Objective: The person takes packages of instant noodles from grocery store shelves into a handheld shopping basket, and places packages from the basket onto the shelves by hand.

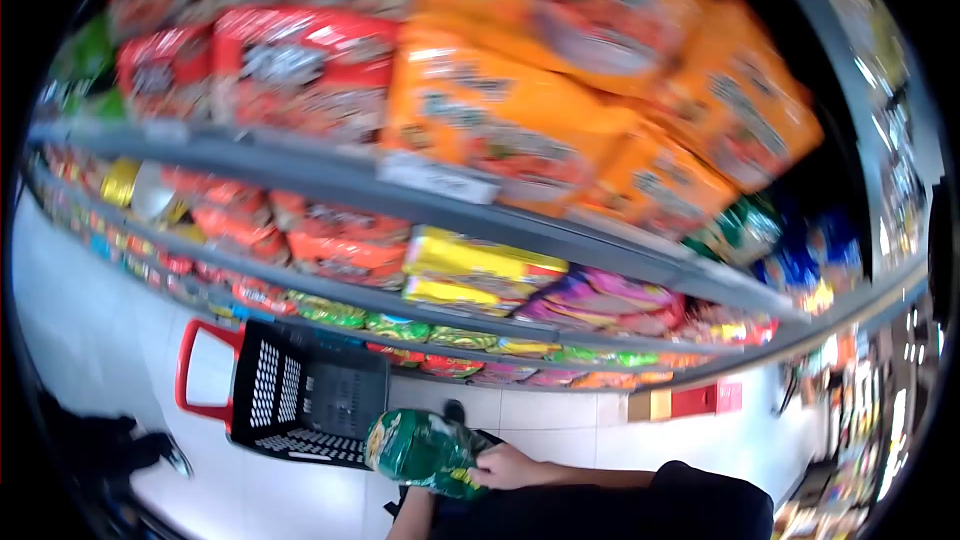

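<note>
A green, shiny plastic package (425,448), which looks like a multipack of instant noodles, is held low in front of my body. My right hand (505,466) is closed on its right end. From below, my left forearm (412,516) reaches up to the package. The left hand itself is hidden behind it, so its fingers cannot be made out. Just left of the package stands a black shopping basket (345,390) with a red handle (182,370). Its visible inside shows a dark grey bottom.
Shelves (300,165) hold orange noodle packs (500,120), red packs (305,65) and yellow packs (480,270). A person in dark trousers (100,450) stands at lower left. Red and tan boxes (690,400) sit on the pale tiled floor (545,425) at right.
</note>
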The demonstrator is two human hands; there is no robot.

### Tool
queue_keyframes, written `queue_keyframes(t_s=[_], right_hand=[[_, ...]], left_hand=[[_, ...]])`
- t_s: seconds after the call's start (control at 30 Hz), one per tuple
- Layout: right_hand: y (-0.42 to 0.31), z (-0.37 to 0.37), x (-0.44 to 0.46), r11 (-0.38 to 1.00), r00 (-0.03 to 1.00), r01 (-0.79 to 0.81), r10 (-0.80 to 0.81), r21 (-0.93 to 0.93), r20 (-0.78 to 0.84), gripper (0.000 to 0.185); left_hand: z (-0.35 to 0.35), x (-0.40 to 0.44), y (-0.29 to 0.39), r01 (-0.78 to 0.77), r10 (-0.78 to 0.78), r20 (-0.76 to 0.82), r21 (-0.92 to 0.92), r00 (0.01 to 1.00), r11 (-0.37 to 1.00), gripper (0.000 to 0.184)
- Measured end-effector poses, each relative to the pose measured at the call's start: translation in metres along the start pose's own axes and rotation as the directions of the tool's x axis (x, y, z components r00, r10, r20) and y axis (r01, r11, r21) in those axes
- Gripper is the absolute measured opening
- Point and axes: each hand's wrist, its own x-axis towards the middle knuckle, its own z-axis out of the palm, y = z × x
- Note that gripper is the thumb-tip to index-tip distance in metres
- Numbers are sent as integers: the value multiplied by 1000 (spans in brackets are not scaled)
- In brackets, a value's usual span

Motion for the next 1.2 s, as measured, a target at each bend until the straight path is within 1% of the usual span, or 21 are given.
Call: queue_keyframes(t_s=[0.17,0.23,0.3,0.37,0.4,0.43,0.47,0.5,0.53,0.6,0.67,0.7,0.77,0.83,0.87,0.93,0.97,1.0,1.07,1.13,1.2], right_hand=[[-10,-79,-70,995,935,-89,67,-47,-348,36],[-8,-108,-105,985,877,-132,168,110,-451,30],[-5,-138,-141,984,725,-100,173,147,-667,28],[20,-164,-175,990,558,-135,107,38,-823,22],[28,-175,-188,981,429,-17,181,193,-885,21],[11,-196,-204,958,360,-70,284,278,-889,22],[4,-216,-221,982,324,-79,186,169,-928,20],[8,-233,-234,986,291,89,109,140,-951,18],[4,-246,-246,983,234,123,106,138,-966,17],[13,-267,-272,974,233,225,-21,33,-972,12],[18,-282,-287,949,185,308,-135,-73,-973,28],[20,-285,-291,932,140,340,-182,-125,-973,41],[31,-287,-303,930,204,358,-166,-84,-965,89],[37,-278,-306,837,315,524,-19,157,-949,114],[36,-275,-307,677,402,659,54,329,-914,119],[41,-275,-306,549,467,734,20,400,-884,113],[53,-274,-308,571,426,753,-45,327,-904,92],[61,-279,-308,601,358,699,176,388,-917,82],[77,-294,-315,518,258,748,348,414,-901,68],[87,-315,-322,498,189,776,402,387,-896,55],[83,-334,-324,627,145,685,381,371,-913,51]], left_hand=[[123,-23,10,35,-101,305,214,947,976,52],[185,-34,15,14,-129,433,258,892,966,53],[253,-50,14,13,-166,555,268,815,963,54],[325,-71,9,52,-204,654,244,728,968,55],[356,-84,4,84,-221,685,227,694,970,56],[384,-98,-2,123,-241,703,215,669,969,56],[409,-110,-11,161,-262,714,208,649,965,57],[432,-120,-19,189,-274,724,199,633,962,57],[451,-130,-27,199,-279,731,196,623,960,57],[480,-147,-44,207,-278,738,190,615,960,58],[505,-162,-57,189,-258,744,178,617,966,59],[515,-166,-62,162,-233,750,168,619,972,60],[531,-167,-68,82,-151,776,127,613,989,64],[542,-166,-77,18,-110,789,125,604,992,59],[548,-164,-82,-19,-95,796,132,598,991,57],[557,-163,-92,-148,-38,811,153,584,977,52],[561,-161,-97,-229,-6,820,167,572,959,50],[567,-159,-102,-338,39,831,182,555,923,48],[577,-159,-99,-636,175,863,198,474,746,45],[583,-176,-71,-847,334,875,143,350,512,41],[584,-203,-44,-849,369,855,142,364,509,42]])
